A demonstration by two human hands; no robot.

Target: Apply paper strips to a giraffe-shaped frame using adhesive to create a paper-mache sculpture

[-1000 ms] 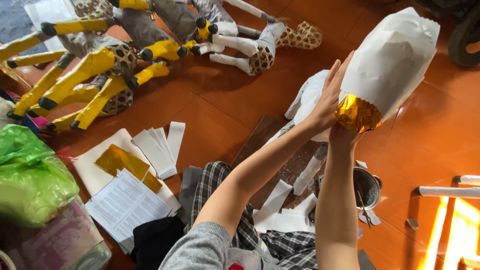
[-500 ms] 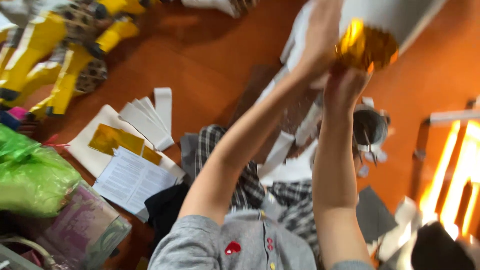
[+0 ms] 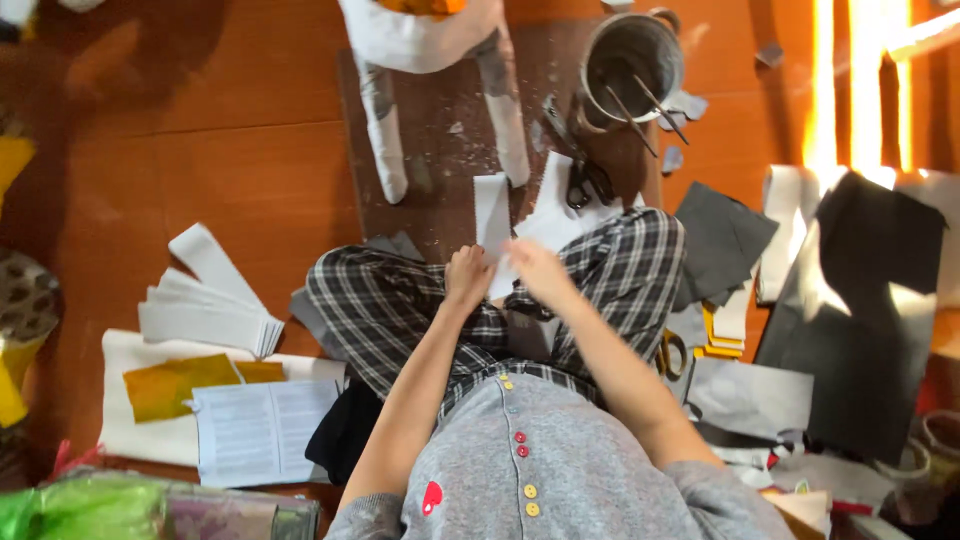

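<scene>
Between hands, paper strip [image 3: 492, 218] seemingly lengthwise-upward.

Metal pot [image 3: 632, 62] (sticks inside), scissors [image 3: 588, 182]

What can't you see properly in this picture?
- Head view: the white paper figure is cut off by the top edge; only its legs show.
- The right hand is motion-blurred, so its grip on the white paper strip is unclear.
- The metal pot: contents too dark.

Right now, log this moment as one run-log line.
left hand: pinching white paper strip | right hand: on same strip | ahead: white papier-mache figure, metal pot, black scissors
</scene>
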